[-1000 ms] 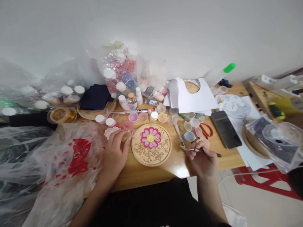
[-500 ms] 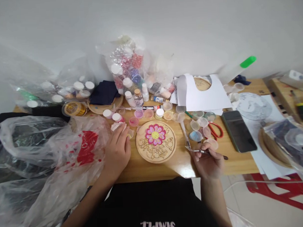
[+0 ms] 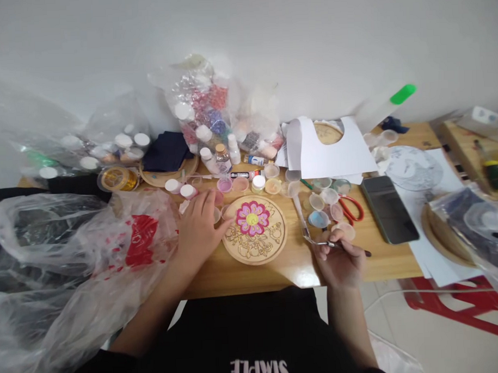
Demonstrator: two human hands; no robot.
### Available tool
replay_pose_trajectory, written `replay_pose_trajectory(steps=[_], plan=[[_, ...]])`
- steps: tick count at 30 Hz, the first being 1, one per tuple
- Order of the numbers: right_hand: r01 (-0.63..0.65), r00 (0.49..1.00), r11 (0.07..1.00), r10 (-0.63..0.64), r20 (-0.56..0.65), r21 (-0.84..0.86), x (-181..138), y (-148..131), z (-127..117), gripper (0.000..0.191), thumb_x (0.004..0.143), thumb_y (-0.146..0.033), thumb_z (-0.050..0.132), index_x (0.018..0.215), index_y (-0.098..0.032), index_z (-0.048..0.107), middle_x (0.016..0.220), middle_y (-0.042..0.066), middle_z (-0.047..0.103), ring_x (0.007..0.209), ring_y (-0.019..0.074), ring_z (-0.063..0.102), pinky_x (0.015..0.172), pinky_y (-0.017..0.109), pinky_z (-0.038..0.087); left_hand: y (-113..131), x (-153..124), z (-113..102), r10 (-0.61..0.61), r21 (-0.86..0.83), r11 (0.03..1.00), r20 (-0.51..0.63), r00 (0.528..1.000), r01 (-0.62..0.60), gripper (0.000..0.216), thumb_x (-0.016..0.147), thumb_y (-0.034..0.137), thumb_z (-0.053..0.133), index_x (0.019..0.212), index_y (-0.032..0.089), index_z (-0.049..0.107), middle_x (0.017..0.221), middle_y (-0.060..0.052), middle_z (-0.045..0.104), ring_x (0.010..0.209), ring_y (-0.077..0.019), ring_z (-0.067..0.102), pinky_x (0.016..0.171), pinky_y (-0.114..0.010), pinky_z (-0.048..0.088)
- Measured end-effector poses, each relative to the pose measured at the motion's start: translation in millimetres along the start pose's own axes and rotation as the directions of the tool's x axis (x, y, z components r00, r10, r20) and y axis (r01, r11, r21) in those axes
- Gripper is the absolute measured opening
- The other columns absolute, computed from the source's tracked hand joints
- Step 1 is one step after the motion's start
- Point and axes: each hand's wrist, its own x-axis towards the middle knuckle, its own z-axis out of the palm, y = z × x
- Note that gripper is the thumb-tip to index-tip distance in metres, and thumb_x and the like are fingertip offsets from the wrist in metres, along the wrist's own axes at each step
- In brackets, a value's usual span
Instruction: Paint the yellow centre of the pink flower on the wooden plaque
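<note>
A round wooden plaque (image 3: 257, 251) lies flat on the table before me, with a pink and lilac flower with a yellow centre and gold outlined leaves below. My left hand (image 3: 201, 226) is at its left edge, thumb spread away and fingers stretched over the small cups; nothing shows in its grasp. A pink paint cup (image 3: 218, 198) is partly hidden behind the fingers. My right hand (image 3: 337, 262), right of the plaque, is closed around a small palette knife (image 3: 322, 244) with a dark handle and bent metal tip. The tip is beside a clear plastic stick (image 3: 301, 217).
Small paint cups (image 3: 241, 184) line the plaque's far side. Right of it are a blue paint cup (image 3: 317, 219), red-handled scissors (image 3: 353, 209) and a phone (image 3: 390, 209). Bagged bottles (image 3: 207, 109) stand by the wall. A crumpled plastic bag (image 3: 108, 256) covers the left side.
My left hand has moved right toward the plaque, its thumb now spread out. White tissue under its fingers is now mostly hidden. My right hand still holds the palette knife. The view has shifted slightly.
</note>
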Motion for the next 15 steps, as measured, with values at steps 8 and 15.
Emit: replay_pose_trajectory(steps=[8,15], plan=[[-0.006,1.000,1.000,0.006,-0.012,-0.023,0,-1,0,0.014,0.072,-0.036,0.069,0.068,-0.023,0.070,0.051,-0.002,0.054,0.046,0.0104,0.046,0.041,0.022,0.033,-3,-4,3,0.012,0.003,1.000,-0.033,0.999,-0.012,0.067,0.083,0.046,0.067,0.137,0.013,0.044,0.133,-0.019,0.057,0.122,-0.0338,0.056,0.102,-0.050,0.048],[-0.008,1.000,0.998,0.007,-0.021,-0.060,1,-1,0,0.017,0.072,-0.040,0.070,0.068,-0.023,0.070,0.051,-0.002,0.054,0.045,0.0114,0.048,0.041,0.023,0.033,-6,-15,-3,0.023,-0.105,0.993,-0.191,0.981,-0.044,0.039,0.096,0.031,0.049,0.132,0.017,0.052,0.131,-0.015,0.059,0.124,-0.0282,0.056,0.104,-0.047,0.049]])
